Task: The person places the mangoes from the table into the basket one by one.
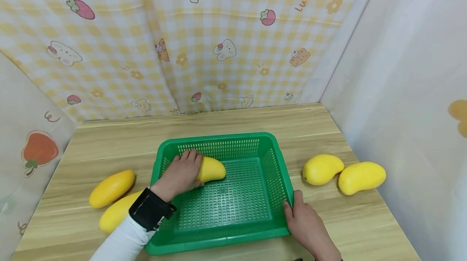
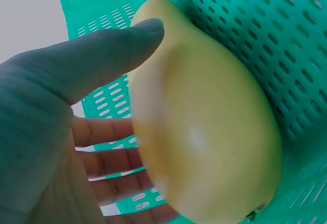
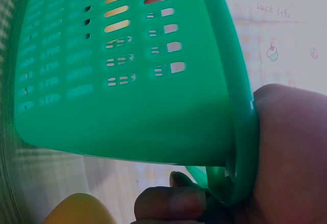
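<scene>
A yellow mango (image 1: 213, 170) lies in the left part of a green plastic basket (image 1: 226, 238). My left hand (image 1: 182, 174) grips this mango, and in the left wrist view the thumb crosses one side of the fruit (image 2: 204, 121) while the fingers go round beneath it. With my right hand (image 1: 306, 220) I hold the basket's right rim near its front corner. The right wrist view shows thumb and fingers on either side of the rim (image 3: 240, 106). A black band (image 1: 151, 208) is worn on the left wrist.
Left of the basket lie an orange-yellow mango (image 1: 112, 188) and another mango (image 1: 116, 214), partly covered by the left forearm. Two more mangoes, one nearer (image 1: 322, 169) and one farther right (image 1: 362, 177), sit on the wooden table (image 1: 233, 121). A patterned curtain (image 1: 204, 50) hangs behind.
</scene>
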Tool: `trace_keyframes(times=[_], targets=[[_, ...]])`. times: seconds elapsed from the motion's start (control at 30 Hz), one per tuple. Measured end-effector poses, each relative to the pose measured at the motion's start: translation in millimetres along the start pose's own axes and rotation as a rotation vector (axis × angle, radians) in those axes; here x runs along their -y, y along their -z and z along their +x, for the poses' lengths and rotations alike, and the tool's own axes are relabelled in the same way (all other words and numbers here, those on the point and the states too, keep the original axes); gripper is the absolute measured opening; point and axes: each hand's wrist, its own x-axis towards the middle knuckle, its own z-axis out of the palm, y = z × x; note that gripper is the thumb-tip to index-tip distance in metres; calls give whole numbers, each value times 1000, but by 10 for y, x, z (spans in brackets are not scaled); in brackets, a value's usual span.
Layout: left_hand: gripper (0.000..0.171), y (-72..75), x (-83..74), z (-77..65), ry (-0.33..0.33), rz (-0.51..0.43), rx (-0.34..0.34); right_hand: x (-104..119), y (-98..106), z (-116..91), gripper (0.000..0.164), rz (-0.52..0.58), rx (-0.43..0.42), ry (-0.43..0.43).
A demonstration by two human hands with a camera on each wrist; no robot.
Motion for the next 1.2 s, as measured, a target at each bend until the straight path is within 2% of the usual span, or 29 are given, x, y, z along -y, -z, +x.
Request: trace_keyframes(times=[0.17, 0.4, 0.6, 0.83, 1.0, 1.2], targets=[[79, 100, 10, -72, 4, -17, -36, 13, 25, -2, 25, 13, 18, -13], [74, 260, -38, -172, 13, -51, -34, 25, 48, -7, 24, 24, 24, -17], [68, 432, -51, -287, 13, -39, -112, 31, 56, -1, 23, 15, 22, -10], [63, 608, 84, -460, 53, -132, -178, 39, 47, 4, 23, 19, 26, -5], [61, 601, 208, -585, 93, -177, -207, 29, 52, 5, 24, 19, 29, -6], [61, 591, 331, -709, 138, -177, -244, 16, 42, 14, 25, 28, 34, -10]])
